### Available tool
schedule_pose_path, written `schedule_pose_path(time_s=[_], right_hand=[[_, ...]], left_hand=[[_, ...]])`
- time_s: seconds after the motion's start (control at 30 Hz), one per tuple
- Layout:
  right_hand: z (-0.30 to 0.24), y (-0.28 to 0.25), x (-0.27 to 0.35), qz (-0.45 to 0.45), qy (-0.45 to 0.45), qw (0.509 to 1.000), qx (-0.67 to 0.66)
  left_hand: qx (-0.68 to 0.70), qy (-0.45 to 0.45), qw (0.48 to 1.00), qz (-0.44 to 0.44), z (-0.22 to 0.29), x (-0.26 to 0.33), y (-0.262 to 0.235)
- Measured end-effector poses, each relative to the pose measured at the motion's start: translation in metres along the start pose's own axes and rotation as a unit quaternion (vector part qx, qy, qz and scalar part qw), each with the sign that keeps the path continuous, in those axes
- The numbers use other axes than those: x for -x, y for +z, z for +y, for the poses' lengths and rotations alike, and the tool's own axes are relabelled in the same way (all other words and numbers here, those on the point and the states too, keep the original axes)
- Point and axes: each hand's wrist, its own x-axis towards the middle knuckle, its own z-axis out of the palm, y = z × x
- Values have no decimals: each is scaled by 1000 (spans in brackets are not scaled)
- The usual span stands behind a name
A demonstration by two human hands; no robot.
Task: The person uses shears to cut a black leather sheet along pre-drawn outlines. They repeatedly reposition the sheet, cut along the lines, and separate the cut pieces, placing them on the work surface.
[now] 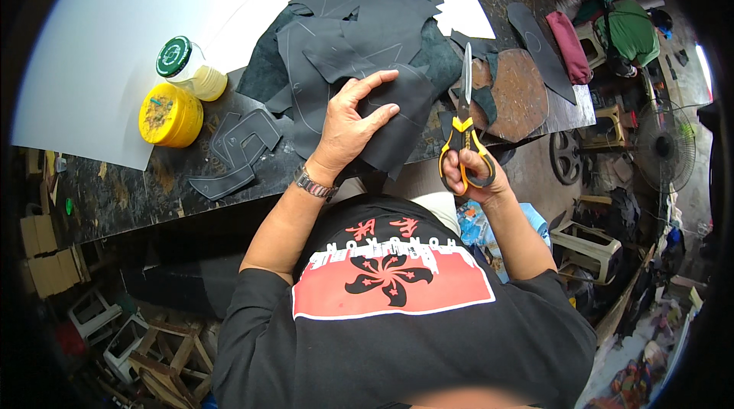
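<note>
My left hand point(353, 120) lies on a sheet of black leather point(405, 107), thumb and fingers apart, with nothing gripped. Pale drawn outlines mark the leather, which spreads back over the table and hangs a little past its front edge. In my right hand point(478, 173) is a pair of scissors point(464, 115) with yellow-and-black handles. My fingers are through the handle loops. The blades point away from me, look closed or nearly so, and stand just right of the leather, apart from its main sheet. Leather scraps point(483, 99) lie behind the scissors.
Cut leather pieces point(243, 149) lie on the dark table point(145, 199) at left, near a yellow tub point(172, 120) and a green-lidded jar point(200, 76). A brown rounded board point(520, 95), a long black leather piece point(539, 50) and a maroon pouch point(569, 48) are at right. White panels stand behind.
</note>
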Motion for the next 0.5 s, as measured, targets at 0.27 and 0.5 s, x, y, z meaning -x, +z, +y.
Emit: schedule_pose_path(time_s=[0.27,0.5], right_hand=[[22,-5,20,-42,38,998,-2],[34,-10,24,-42,128,982,131]], left_hand=[[153,-19,987,41,-3,-3,0],[293,-40,954,42,4,-6,0]])
